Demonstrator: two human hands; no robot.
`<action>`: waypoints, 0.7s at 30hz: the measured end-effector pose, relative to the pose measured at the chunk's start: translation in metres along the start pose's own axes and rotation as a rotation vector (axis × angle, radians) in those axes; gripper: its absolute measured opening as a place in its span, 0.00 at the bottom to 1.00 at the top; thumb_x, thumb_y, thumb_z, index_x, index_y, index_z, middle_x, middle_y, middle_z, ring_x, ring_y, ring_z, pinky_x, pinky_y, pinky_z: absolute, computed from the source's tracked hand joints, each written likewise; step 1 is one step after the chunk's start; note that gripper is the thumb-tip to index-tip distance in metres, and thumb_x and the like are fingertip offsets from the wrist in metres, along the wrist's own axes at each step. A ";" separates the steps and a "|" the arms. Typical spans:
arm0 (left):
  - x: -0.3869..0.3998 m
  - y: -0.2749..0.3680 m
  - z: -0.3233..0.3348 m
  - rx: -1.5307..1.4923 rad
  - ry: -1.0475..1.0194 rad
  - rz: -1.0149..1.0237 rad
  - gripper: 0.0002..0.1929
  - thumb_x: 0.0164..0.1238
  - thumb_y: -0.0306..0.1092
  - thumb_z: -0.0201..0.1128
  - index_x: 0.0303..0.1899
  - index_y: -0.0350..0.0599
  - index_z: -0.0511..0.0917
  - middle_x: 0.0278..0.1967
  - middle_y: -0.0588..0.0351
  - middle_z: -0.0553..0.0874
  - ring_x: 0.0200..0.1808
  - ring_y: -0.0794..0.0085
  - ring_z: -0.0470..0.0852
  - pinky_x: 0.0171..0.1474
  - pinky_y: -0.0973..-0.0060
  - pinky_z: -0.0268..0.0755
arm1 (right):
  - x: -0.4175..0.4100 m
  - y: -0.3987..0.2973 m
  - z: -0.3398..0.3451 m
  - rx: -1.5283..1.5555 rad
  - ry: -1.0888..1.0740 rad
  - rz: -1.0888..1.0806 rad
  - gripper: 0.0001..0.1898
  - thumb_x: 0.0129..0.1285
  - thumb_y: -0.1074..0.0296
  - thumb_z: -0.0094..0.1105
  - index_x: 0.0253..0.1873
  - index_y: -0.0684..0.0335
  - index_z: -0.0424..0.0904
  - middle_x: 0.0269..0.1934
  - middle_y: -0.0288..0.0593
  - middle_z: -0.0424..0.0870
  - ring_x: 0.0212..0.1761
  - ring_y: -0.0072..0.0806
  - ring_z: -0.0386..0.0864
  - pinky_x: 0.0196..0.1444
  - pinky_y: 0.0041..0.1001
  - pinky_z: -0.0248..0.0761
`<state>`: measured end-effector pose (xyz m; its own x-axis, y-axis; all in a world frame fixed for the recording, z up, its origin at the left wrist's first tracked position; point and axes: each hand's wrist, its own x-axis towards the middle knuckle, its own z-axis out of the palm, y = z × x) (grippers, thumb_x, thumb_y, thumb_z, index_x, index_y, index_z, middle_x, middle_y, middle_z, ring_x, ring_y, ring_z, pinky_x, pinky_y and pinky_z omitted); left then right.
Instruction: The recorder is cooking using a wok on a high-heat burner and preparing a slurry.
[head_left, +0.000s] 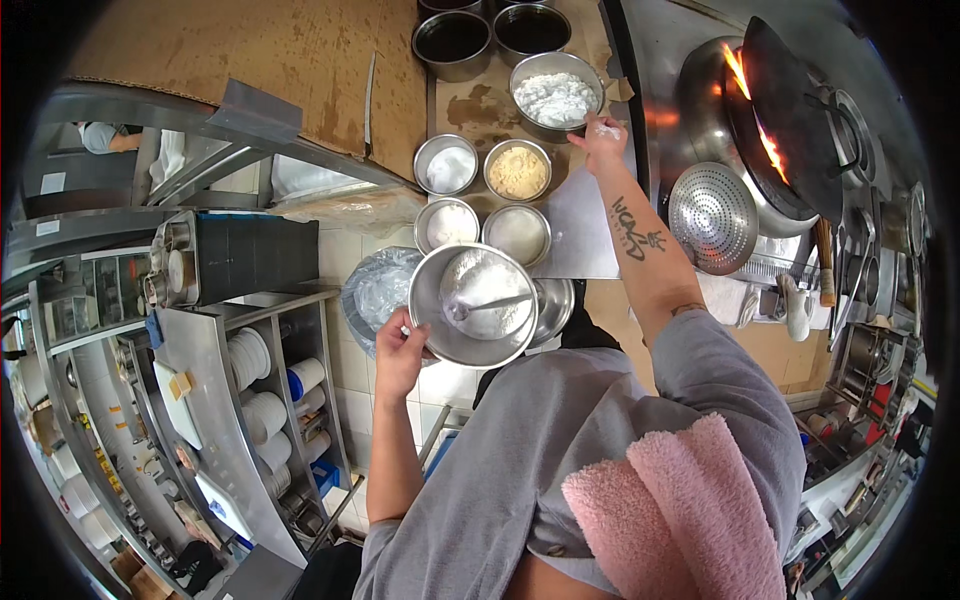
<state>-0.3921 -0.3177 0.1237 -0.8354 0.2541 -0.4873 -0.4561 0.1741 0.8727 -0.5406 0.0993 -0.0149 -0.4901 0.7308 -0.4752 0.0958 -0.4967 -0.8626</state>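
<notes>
My left hand (400, 351) grips the rim of a round steel pot (421, 330), thumb inside. In its bottom lie white powder (480, 277) and a metal spoon or ladle (495, 302). My right hand (604, 142), dusted white, is stretched forward and pinches the near rim of another steel pot (551, 129), heaped with lumpy white powder (556, 97). Between the hands stand smaller steel containers: one with yellow powder (517, 172), one with white powder (448, 169), one with a white heap (450, 223) and one with pale, fine grains (517, 231).
Flames rise beside a tilted black wok (791, 112) at the right. A perforated strainer (712, 217) lies near it. Pots of dark liquid (451, 39) stand at the back. Below the counter edge are a plastic-lined bin (379, 289) and a steel bowl (556, 307). Shelves hold stacked plates (251, 356).
</notes>
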 end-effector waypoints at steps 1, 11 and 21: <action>0.002 0.008 0.003 0.000 0.002 0.003 0.05 0.67 0.25 0.56 0.31 0.41 0.71 0.29 0.60 0.79 0.26 0.81 0.79 0.27 0.82 0.78 | 0.002 0.001 -0.002 -0.022 -0.031 -0.030 0.11 0.60 0.74 0.60 0.39 0.67 0.65 0.37 0.46 0.72 0.35 0.36 0.78 0.32 0.38 0.85; 0.102 0.085 0.057 -0.133 0.056 0.140 0.03 0.65 0.26 0.55 0.35 0.36 0.73 0.30 0.53 0.81 0.29 0.70 0.84 0.31 0.72 0.82 | -0.011 -0.009 -0.018 0.008 0.001 -0.047 0.12 0.59 0.69 0.63 0.27 0.64 0.69 0.28 0.39 0.73 0.28 0.28 0.75 0.30 0.31 0.81; 0.253 0.101 0.085 -0.235 0.175 0.203 0.03 0.68 0.24 0.50 0.37 0.34 0.68 0.38 0.43 0.80 0.36 0.57 0.85 0.41 0.62 0.85 | -0.081 -0.067 0.027 -0.536 -0.265 -1.167 0.08 0.51 0.77 0.55 0.38 0.64 0.78 0.38 0.48 0.79 0.41 0.44 0.79 0.44 0.33 0.72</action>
<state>-0.6236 -0.1547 0.0856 -0.9468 0.0905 -0.3088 -0.3167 -0.0922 0.9440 -0.5308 0.0612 0.0859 -0.6665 0.4568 0.5891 -0.1978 0.6536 -0.7306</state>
